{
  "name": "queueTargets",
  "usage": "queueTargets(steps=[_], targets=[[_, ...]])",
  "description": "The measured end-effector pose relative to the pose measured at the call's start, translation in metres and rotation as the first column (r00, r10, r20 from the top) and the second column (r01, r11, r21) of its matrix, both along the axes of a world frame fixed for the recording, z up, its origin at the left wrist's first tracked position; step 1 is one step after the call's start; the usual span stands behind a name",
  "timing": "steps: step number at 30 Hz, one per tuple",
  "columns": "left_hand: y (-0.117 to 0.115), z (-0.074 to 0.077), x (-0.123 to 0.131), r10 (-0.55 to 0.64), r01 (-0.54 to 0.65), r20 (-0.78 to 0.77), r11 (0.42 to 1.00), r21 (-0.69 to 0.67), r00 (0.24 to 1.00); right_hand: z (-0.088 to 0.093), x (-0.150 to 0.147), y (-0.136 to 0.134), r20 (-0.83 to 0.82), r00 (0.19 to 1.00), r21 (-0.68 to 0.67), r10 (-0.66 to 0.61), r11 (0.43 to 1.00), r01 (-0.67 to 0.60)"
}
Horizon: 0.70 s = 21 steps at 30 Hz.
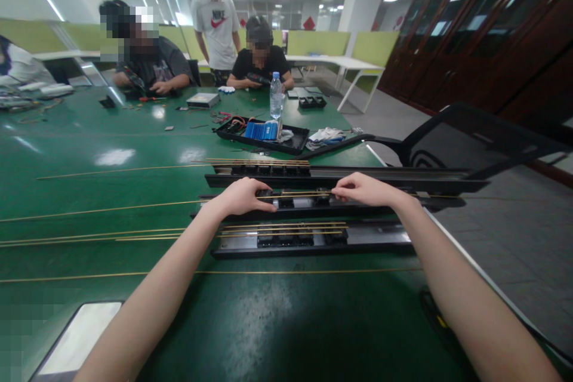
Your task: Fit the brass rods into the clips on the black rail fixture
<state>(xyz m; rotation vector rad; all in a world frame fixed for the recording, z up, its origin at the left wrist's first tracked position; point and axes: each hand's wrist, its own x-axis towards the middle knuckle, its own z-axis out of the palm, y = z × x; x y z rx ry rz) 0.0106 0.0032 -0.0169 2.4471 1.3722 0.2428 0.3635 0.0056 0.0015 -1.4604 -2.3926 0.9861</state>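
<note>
Three dark metal channels lie side by side across the green table, with small black blocks set in them. At the middle channel (353,210), my left hand (239,196) has its thumb and fingers around a black block (265,195). Farther right, my right hand (362,189) pinches a thin brass-coloured rod (304,194) that runs over the blocks toward my left hand. More such rods lie on the blocks of the near channel (376,236) and the far channel (349,172). Fingertip details are partly hidden on both hands.
Beyond the channels are a black tray (298,142) with a blue item, white gloves (326,136) and a water bottle (276,95). Long rods extend leftward over the table (134,310). A phone-like device (80,334) lies near left. A chair (474,137) stands right; several people are opposite.
</note>
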Motion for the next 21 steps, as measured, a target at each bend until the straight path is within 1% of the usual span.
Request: queueTargets(steps=[21], targets=[[-0.0008,0.002,0.0005,-0.013,0.013,-0.013,1.0,-0.003,1.0,0.0027,0.0013,-0.0004,0.019,1.0,0.004,0.002,1.0,-0.002]])
